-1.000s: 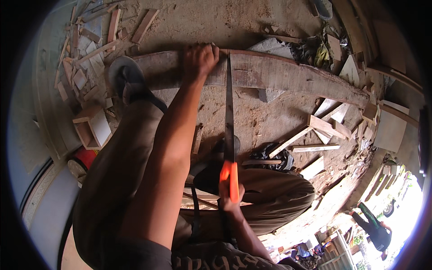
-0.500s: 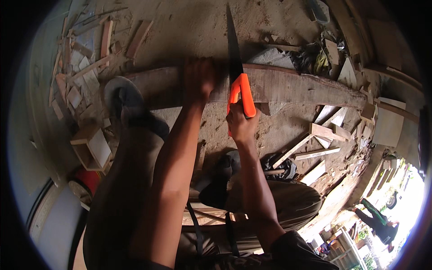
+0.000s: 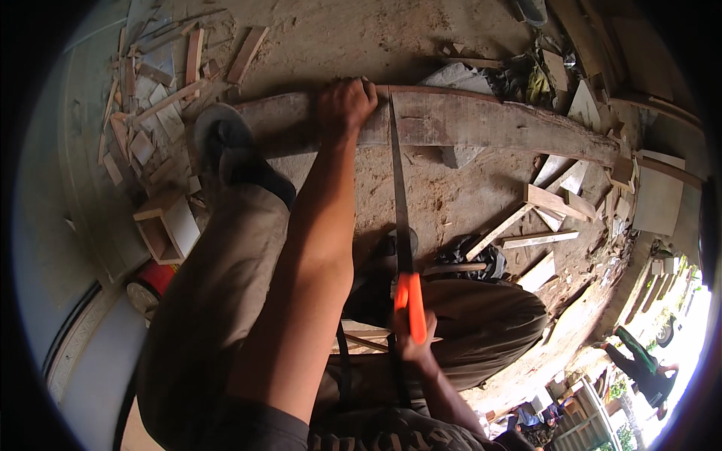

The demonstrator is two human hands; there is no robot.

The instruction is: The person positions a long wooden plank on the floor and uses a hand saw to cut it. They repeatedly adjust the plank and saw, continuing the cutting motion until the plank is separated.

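Observation:
A long wooden plank [image 3: 466, 120] spans the view from my left foot to the right side. My left hand [image 3: 346, 107] is closed over its far edge, just left of the saw. In my right hand [image 3: 412, 347] is the orange handle of a handsaw [image 3: 410, 297], drawn back near my right thigh. The saw's dark blade runs forward from the handle, and its tip end lies at a thin line across the plank, close beside my left hand. My sandalled left foot [image 3: 226, 135] rests on the plank's left end.
Wood offcuts [image 3: 162, 98] are scattered at the far left, with more wood strips [image 3: 541, 239] at the right. A small open wooden box [image 3: 169, 229] stands beside my left leg. Black plastic [image 3: 481, 255] lies near my right knee. Another person [image 3: 643, 376] is outside at the lower right.
My right hand has pulled the saw back toward my body, from over the plank to beside my thigh. My left hand still presses on the plank.

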